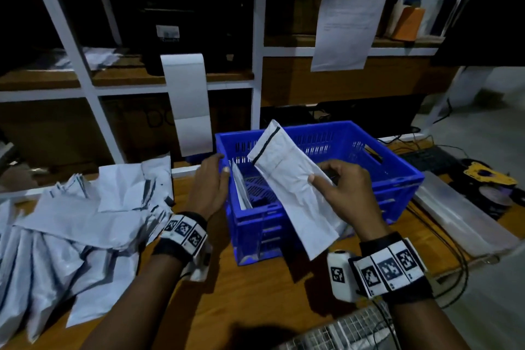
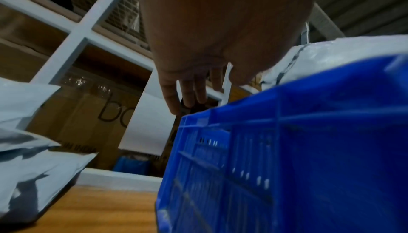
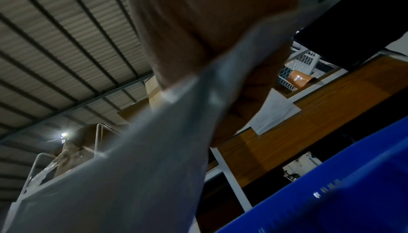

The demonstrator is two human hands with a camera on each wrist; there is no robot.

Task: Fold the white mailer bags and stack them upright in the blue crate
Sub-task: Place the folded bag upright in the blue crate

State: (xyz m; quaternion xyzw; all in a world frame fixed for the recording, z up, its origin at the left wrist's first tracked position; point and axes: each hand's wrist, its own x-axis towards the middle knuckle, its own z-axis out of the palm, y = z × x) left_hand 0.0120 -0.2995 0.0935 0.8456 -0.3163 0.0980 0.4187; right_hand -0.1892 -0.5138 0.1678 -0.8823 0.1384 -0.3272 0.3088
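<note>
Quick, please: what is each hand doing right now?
Left hand: open, fingers straight, at the blue plastic crate left rim.
Right hand: grip on a folded white mailer bag.

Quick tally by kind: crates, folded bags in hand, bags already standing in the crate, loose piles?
Blue plastic crate: 1
Folded white mailer bag held in the right hand: 1
White mailer bags standing upright inside the crate: count unclear, at least 1
Loose pile of unfolded white mailer bags: 1 pile, bags uncountable
Total: 4 entries

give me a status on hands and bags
Right hand grips folded white mailer bag over blue plastic crate. Left hand open at crate's left wall. Nothing blocking.
</note>
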